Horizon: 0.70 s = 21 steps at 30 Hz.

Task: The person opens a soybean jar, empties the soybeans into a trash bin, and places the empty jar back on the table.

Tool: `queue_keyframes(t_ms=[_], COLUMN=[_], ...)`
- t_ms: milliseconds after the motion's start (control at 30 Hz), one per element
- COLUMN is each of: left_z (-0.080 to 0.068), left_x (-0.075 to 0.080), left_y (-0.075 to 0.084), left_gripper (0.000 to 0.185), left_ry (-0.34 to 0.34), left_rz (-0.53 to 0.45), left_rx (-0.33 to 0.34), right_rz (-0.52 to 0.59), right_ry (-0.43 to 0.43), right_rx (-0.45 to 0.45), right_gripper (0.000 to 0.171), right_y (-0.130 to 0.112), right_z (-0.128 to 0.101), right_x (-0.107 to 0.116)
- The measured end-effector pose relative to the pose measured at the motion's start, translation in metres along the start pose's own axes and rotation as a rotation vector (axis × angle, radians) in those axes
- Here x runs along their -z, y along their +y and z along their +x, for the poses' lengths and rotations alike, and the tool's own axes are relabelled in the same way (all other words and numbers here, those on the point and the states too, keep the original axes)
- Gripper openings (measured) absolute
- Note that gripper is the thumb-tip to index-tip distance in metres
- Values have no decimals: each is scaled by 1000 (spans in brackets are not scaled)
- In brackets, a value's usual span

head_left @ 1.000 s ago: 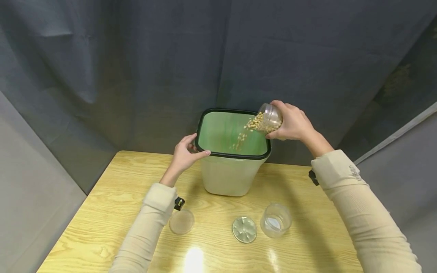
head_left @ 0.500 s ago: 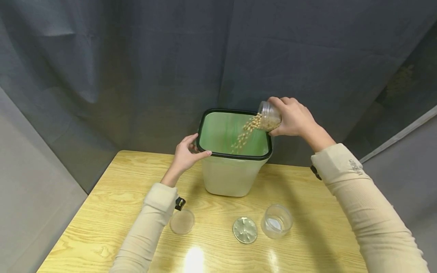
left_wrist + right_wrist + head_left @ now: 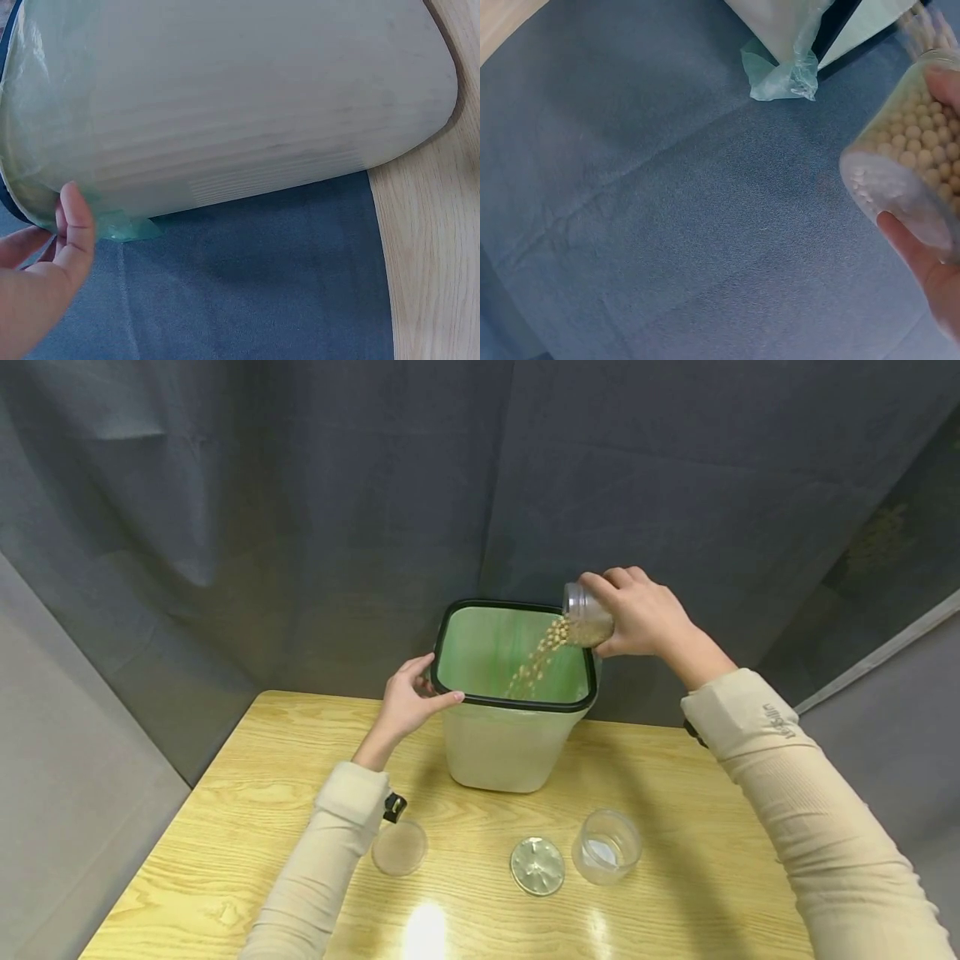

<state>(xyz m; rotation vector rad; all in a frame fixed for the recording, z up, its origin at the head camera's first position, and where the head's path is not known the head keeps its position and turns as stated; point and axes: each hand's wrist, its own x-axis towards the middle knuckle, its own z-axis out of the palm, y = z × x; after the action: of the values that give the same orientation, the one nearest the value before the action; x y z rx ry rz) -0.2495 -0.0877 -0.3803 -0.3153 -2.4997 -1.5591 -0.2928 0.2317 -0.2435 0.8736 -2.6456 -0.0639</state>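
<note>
From the head camera I saw a pale yellow wooden table (image 3: 225, 827) with visible grain, set against dark grey-blue cloth drapes (image 3: 300, 510) that closed off the whole background; a lighter grey panel (image 3: 67, 760) stood to the left of the table. A bright patch of overhead light glared on the tabletop's near edge.

The landmark was a translucent white plastic bin with a black rim and a green bag liner (image 3: 513, 693), standing at the far middle of the table. The person's left hand (image 3: 408, 697) rested on the bin's left rim, thumb laid along the rim and fingers curved against its outer wall; it steadied the bin without clutching it. Above the bin's right rim, the right hand (image 3: 637, 614) gripped a small clear plastic jar of pale round beans (image 3: 587, 614), fingers wrapped round its body, the jar tipped mouth-down toward the bin. A stream of beans (image 3: 536, 660) fell from the jar into the liner.

In front of the bin lay a round silver metal lid (image 3: 537, 865). Just right of that lid stood an empty clear jar (image 3: 606, 846), and to the front-left of the bin lay a round translucent lid (image 3: 399, 847). Both sleeves were beige.
</note>
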Motion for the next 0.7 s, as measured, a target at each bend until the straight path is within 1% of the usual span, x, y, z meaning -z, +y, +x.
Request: queue_keyframes(t_ms=[400, 700], left_z=[0, -2], left_x=[2, 3], left_y=[0, 2], left_gripper=[81, 81], left_ry=[-5, -6], left_rz=[-13, -18], left_rx=[2, 0], right_rz=[-112, -237], right_ry=[-23, 7], right_rx=[114, 265], right_gripper=[89, 86], right_y=[-6, -13], right_z=[4, 8], right_x=[1, 1])
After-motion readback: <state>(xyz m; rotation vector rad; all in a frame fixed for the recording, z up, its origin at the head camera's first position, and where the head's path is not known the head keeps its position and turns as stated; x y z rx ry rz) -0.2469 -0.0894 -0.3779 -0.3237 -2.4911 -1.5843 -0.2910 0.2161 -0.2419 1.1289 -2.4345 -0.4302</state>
